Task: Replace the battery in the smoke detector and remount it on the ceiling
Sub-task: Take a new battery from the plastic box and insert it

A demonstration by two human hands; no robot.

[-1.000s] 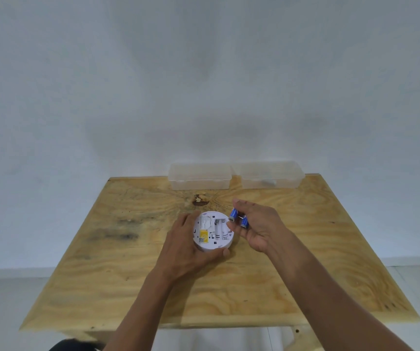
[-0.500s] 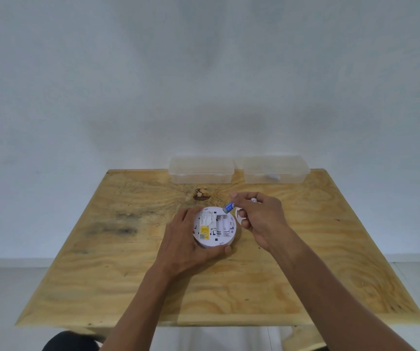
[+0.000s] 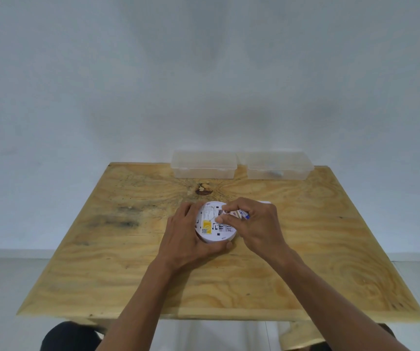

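A round white smoke detector (image 3: 214,228) lies back-side up on the wooden table (image 3: 318,249), showing a yellow label and its open battery bay. My left hand (image 3: 188,236) wraps its left and near rim and holds it steady. My right hand (image 3: 252,224) reaches over the detector's far right part, its fingertips pinching blue-and-white batteries (image 3: 242,214) right at the bay. How far any battery sits inside the bay is hidden by my fingers.
Two clear plastic boxes, the left box (image 3: 204,164) and the right box (image 3: 280,165), stand at the table's far edge against the white wall. A small white part (image 3: 264,202) peeks out behind my right hand. A dark knot (image 3: 204,190) marks the wood.
My right hand moved left from beside the detector to over its battery bay, bringing the batteries down onto it. The left hand kept its grip on the rim.
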